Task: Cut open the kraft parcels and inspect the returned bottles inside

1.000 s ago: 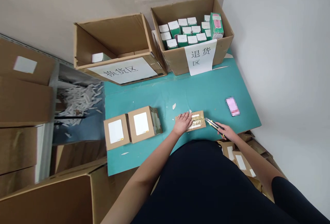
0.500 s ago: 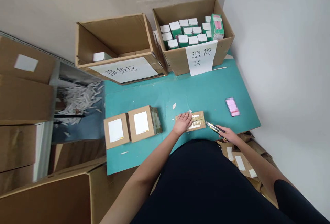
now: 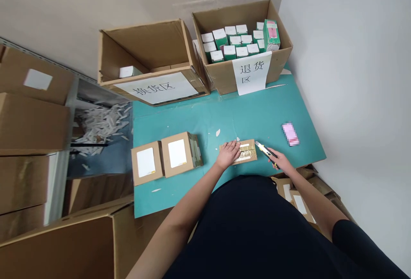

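My left hand (image 3: 227,155) lies flat on the left end of a small cardboard box (image 3: 251,156), its fingers stretched over the top. Shiny brown tape and white strips show on the part of the box that is uncovered. In my right hand (image 3: 280,161) is a utility knife (image 3: 265,149), its blade pointing up and left. The blade tip is beside the box's upper right corner; whether it touches the cardboard I cannot tell. Two larger cardboard boxes with white labels, a nearer one (image 3: 189,168) and an outer one (image 3: 157,176), stand left of my left hand.
At the back of the green table (image 3: 212,118) stand two open cartons: the left carton (image 3: 107,56) holds a white box, the right carton (image 3: 221,80) several green-and-white boxes. A blurred pink phone-like item (image 3: 290,133) lies on the right. Cartons (image 3: 28,120) are stacked at left.
My right hand has shifted the knife slightly up and left, from the box's right edge to its upper right corner. My left hand stays on the box. The view has shifted slightly.
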{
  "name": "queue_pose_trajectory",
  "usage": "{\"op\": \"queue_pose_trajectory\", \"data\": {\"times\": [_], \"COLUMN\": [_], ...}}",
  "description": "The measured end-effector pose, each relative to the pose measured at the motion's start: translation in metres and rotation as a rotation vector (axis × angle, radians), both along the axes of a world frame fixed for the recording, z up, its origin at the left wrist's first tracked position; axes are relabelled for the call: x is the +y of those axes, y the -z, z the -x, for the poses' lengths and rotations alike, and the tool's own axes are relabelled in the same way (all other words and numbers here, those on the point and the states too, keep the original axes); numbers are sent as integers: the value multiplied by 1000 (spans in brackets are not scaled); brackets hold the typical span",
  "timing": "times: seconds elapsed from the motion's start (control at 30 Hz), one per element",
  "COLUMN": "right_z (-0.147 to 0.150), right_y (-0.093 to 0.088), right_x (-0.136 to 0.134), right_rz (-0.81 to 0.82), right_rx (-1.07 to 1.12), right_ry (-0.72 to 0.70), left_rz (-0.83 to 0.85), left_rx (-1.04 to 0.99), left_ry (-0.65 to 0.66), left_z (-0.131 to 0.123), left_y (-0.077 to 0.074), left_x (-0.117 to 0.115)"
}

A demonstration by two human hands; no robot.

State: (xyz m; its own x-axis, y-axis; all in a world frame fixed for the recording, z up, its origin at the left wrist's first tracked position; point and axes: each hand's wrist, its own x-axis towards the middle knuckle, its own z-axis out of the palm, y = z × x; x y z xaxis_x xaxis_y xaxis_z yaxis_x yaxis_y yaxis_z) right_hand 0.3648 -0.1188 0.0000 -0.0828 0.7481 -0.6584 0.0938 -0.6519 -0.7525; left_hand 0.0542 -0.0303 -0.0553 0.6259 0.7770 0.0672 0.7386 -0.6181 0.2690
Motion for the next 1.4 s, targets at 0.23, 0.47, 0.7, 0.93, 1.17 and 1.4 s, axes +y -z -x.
{"op": "queue_pose_trajectory", "data": {"times": [0.23, 0.47, 0.7, 0.93, 1.17, 1.4], "right_z": [-2, -9, -15, -16, -27, -23], "right_y": [-4, -12, -18, -25, -27, 2], "right_x": [1, -3, -20, -26, -33, -21], "right_rz": [29, 64, 107, 105, 67, -97], "right_rx": [-5, -8, -36, -74, -106, -248], "right_ry": [-47, -99, -140, -188, -148, 49], "left_rz": [43, 50, 44, 49, 57, 36], "left_rx": [-11, 3, -5, -19, -26, -39], "left_ry": [-15, -19, -21, 4, 6, 10], "left_z": [-1, -3, -3, -1, 0, 1], "left_y": [-3, -6, -5, -4, -5, -11], "left_x": [0, -1, 1, 0, 1, 1]}}
